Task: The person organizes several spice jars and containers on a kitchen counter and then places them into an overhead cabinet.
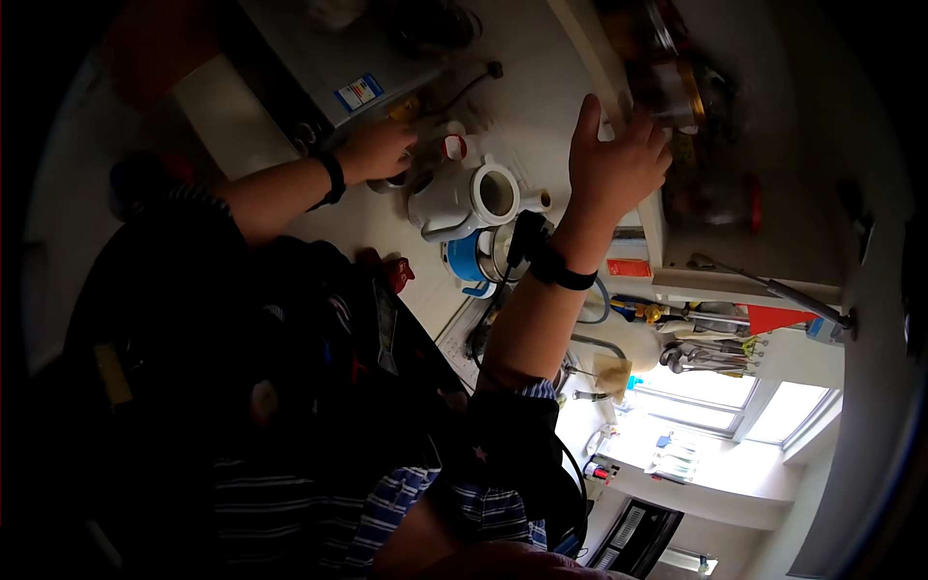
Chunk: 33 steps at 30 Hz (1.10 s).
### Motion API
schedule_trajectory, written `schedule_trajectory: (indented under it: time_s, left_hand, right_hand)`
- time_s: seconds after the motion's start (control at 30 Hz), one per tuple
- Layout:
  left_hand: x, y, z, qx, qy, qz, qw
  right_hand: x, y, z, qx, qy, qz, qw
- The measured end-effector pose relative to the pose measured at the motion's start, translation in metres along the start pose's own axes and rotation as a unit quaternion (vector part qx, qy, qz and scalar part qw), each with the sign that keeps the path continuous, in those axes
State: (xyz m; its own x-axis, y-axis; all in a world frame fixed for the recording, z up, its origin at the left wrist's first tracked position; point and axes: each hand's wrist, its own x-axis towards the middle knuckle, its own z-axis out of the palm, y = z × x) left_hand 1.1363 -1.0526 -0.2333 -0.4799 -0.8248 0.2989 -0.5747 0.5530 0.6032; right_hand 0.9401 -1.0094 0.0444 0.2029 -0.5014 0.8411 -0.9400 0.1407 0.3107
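My left hand (pixel 380 151), fingers curled, is over the counter beside a small dark-topped container (pixel 395 179). Whether the fingers grip it cannot be made out. Next to it are a jar with a red and white lid (pixel 454 147) and a white jug (pixel 444 199) with a handle and an uncovered round mouth. My right hand (pixel 616 163) is raised at the edge of a wall cabinet (pixel 656 232), thumb apart from the fingers. Its fingertips lie near a blurred jar with a gold-coloured band (pixel 678 94); contact is unclear. Both wrists wear black bands.
A boxy appliance (pixel 341 65) bearing a label stands by my left hand. A blue pot (pixel 464 255) sits beyond the jug. The cabinet holds a red-lidded jar (pixel 754 203); a gas strut (pixel 797 297) juts out. Utensils (pixel 714 355) hang near the window (pixel 703 391).
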Motion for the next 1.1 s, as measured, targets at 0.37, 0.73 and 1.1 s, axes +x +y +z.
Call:
schedule_trajectory:
  time_s: [0.37,0.73,1.1]
  left_hand:
    - [0.003,-0.075,0.086,0.209,-0.18,-0.064,0.959]
    - [-0.012,-0.058,0.062,0.206,-0.209,-0.033,0.955]
    - [0.017,0.077,-0.096,0.061,-0.264,0.181,0.945]
  right_hand:
    - [-0.003,0.0,0.001,-0.037,-0.009,0.003,0.999]
    - [-0.003,-0.008,-0.004,-0.016,-0.018,0.044,0.999]
    - [-0.004,0.003,-0.01,0.081,-0.002,0.029,0.996]
